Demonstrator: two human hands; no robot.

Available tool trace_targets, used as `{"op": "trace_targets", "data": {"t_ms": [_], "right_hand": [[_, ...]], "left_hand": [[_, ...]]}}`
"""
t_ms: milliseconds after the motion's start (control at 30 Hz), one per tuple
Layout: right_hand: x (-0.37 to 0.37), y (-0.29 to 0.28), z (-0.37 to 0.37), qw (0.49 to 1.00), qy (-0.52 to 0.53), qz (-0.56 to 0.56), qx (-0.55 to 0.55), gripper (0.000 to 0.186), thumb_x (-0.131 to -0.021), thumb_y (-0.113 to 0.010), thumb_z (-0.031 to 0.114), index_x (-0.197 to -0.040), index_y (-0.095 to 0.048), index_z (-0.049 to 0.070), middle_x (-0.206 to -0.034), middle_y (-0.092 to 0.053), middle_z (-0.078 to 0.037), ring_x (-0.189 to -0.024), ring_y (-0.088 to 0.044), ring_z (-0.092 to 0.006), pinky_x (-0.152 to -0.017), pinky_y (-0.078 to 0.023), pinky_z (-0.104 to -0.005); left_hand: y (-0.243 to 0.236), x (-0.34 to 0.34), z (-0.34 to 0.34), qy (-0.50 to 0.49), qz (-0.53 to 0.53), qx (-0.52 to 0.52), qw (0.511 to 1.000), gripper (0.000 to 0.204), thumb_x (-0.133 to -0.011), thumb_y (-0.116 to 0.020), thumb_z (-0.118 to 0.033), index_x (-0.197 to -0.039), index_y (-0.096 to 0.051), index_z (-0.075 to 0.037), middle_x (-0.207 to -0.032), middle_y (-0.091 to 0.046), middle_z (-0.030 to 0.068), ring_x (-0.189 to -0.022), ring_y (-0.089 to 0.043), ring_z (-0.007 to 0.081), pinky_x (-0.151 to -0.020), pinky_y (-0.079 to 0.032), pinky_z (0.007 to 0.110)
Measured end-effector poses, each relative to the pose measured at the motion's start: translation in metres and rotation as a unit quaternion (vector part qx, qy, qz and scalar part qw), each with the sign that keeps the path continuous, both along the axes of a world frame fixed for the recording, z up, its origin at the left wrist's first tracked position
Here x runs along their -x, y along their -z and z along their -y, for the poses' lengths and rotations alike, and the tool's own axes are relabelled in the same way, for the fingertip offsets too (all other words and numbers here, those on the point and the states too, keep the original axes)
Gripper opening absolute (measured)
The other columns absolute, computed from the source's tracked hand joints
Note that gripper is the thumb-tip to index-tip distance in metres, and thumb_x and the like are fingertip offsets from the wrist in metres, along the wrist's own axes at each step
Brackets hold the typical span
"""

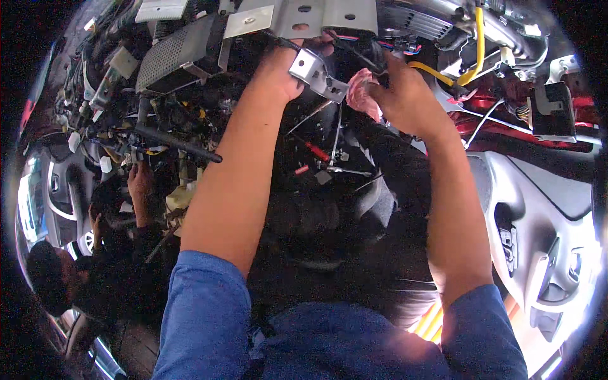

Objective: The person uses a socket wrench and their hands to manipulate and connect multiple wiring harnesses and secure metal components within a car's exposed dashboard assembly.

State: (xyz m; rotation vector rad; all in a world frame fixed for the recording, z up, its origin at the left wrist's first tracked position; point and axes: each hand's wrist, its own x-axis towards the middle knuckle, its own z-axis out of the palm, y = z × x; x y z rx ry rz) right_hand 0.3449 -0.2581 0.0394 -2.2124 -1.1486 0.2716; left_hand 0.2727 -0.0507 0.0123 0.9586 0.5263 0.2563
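Observation:
My left hand (pixel 290 81) reaches up behind a small silver angled bracket (pixel 304 66) and under a wide metal mounting plate (pixel 323 16) at the top; its fingers are largely hidden. My right hand (pixel 408 98) is closed on a crumpled pink cloth (pixel 362 95) just right of the bracket. A dark thin rod or cable (pixel 358 50) runs between my hands; whether either grips it is unclear. Below them lie scattered tools, among them a red-handled one (pixel 316 151) and a silver one (pixel 348 170).
A car's dashboard is exposed, with wiring (pixel 111 95), a perforated housing (pixel 177 57), yellow tubing (pixel 474 44) and a protruding black bar (pixel 177 142). A car door (pixel 538 240) stands at right. Another person's hand (pixel 139 187) works in the wiring at lower left.

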Motion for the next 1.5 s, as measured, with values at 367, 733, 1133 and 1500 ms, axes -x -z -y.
{"op": "trace_targets", "data": {"t_ms": [367, 733, 1133, 1500], "right_hand": [[0.0, -0.016, 0.015, 0.981, -0.035, 0.183, -0.058, 0.055, -0.084, -0.061, 0.017, -0.129, -0.043, -0.008, -0.107, -0.06, -0.031, -0.099, -0.058, -0.046, -0.087, -0.046, -0.048], [0.0, -0.006, -0.043, 0.88, 0.105, 0.461, 0.037, 0.05, -0.069, -0.068, 0.018, -0.118, -0.056, 0.018, -0.094, -0.066, -0.007, -0.091, -0.064, -0.0263, -0.081, -0.049, -0.0388], [0.004, -0.02, -0.063, 0.907, -0.022, 0.411, 0.09, 0.017, -0.079, -0.056, 0.014, -0.085, -0.07, 0.008, -0.081, -0.067, -0.013, -0.076, -0.066, -0.0299, -0.069, -0.054, -0.0403], [0.026, -0.011, -0.037, 0.927, -0.011, 0.369, -0.068, 0.017, -0.08, -0.058, 0.018, -0.092, -0.068, 0.011, -0.092, -0.059, -0.009, -0.092, -0.056, -0.028, -0.079, -0.049, -0.0377]], "left_hand": [[0.008, 0.007, 0.001, 0.022, -0.014, 0.0, 1.0, 0.032, -0.088, -0.058, -0.031, -0.107, -0.064, -0.007, -0.097, -0.07, 0.0083, -0.086, -0.068, 0.0209, -0.071, -0.052, 0.031], [0.009, 0.009, 0.009, 0.013, 0.022, -0.061, 0.998, 0.027, -0.087, -0.064, -0.024, -0.108, -0.064, -0.007, -0.108, -0.067, 0.0061, -0.099, -0.065, 0.0217, -0.078, -0.053, 0.033], [0.029, 0.016, 0.001, 0.074, 0.013, 0.088, 0.993, 0.026, -0.086, -0.067, -0.023, -0.103, -0.063, -0.004, -0.099, -0.067, 0.0091, -0.094, -0.065, 0.0218, -0.088, -0.052, 0.034], [0.02, 0.004, 0.011, -0.079, 0.177, -0.008, 0.981, 0.03, -0.085, -0.066, -0.01, -0.112, -0.056, -0.002, -0.103, -0.064, 0.0124, -0.084, -0.068, 0.0251, -0.07, -0.058, 0.031]]}}
